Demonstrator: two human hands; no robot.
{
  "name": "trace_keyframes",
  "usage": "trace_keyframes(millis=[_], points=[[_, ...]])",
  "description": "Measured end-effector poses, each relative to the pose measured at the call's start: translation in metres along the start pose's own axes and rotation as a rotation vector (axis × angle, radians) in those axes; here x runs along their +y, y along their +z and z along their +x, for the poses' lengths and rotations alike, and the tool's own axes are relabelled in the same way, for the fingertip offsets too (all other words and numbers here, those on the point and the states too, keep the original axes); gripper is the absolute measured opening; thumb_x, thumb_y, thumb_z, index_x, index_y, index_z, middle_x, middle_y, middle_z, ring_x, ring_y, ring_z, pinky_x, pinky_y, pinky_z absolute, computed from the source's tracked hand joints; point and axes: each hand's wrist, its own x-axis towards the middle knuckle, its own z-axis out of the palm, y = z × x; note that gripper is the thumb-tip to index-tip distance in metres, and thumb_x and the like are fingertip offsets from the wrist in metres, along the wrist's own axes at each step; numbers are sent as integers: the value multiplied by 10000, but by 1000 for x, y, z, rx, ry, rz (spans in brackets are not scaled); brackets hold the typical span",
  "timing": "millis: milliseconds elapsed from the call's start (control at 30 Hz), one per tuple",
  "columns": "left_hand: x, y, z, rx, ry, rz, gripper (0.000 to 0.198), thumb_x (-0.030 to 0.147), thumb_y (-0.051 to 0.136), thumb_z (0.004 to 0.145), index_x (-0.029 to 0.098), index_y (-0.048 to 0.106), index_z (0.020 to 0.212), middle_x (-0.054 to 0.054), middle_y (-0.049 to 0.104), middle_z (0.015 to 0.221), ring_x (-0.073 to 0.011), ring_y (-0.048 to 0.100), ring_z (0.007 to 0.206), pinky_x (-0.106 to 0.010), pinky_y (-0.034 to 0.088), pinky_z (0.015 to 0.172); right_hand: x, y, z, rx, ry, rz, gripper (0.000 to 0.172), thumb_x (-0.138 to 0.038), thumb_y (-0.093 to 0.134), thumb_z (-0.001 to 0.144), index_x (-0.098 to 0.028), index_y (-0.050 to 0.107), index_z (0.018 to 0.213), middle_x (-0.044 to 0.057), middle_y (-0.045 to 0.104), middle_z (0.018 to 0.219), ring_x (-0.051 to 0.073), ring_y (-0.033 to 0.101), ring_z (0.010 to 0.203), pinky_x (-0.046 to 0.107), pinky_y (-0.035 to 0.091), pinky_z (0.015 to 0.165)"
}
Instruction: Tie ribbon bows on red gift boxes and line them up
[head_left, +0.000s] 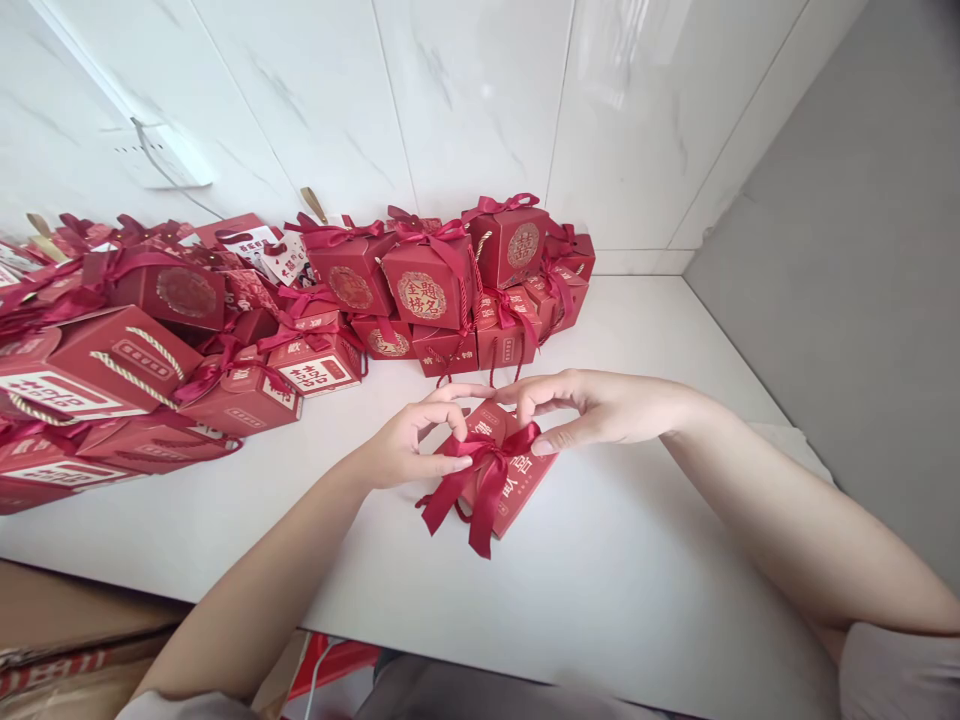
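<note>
A red gift box [523, 488] with pale characters lies on the white table in front of me. Around it runs a dark red satin ribbon [491, 490], tied in a bow on top, with two loose tails hanging toward me. My left hand [412, 440] pinches the bow's left loop between thumb and fingers. On the other side, my right hand [600, 408] has its thumb and index finger closed at the right loop. The fingers of both hands arch over the far edge of the box and hide part of it.
Many similar red boxes with bows and cords are stacked along the tiled wall, including a box with gold characters [424, 290] and a larger box [97, 365] at left. A wall socket [161, 158] has a cable. A cardboard box [60, 630] sits below the table edge.
</note>
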Motion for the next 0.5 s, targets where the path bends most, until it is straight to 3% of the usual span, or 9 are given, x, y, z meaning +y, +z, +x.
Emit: trace_keyframes(millis=[100,233,400,500], points=[[2,0,0,6,1,9,182,234,670,821,189,509,751,-126,490,1467,-311,434,1414,-531,373,1158,0,1,0,-16,-33,28,198,-343,679,876,-213,621,1014,26,608,1055,181,547,993,336,448,890],[4,-2,0,-27,3,5,225,266,709,802,192,502,758,-121,497,1467,-308,443,1401,-535,353,1165,1,4,1,-81,7,26,168,-360,643,903,-193,619,897,33,615,1031,179,564,945,330,457,850],[1,-3,-1,-38,-11,-26,230,363,635,864,182,568,738,-117,497,1461,-335,453,1387,-542,382,1144,3,5,-1,33,78,48,261,-442,669,880,-218,561,958,5,590,955,163,548,855,308,457,774],[-1,-3,-2,-22,-34,-54,313,400,612,889,174,611,673,-106,522,1431,-342,464,1376,-547,383,1147,1,4,-2,12,111,9,303,-498,675,857,-217,582,925,10,607,982,183,557,899,319,454,800]])
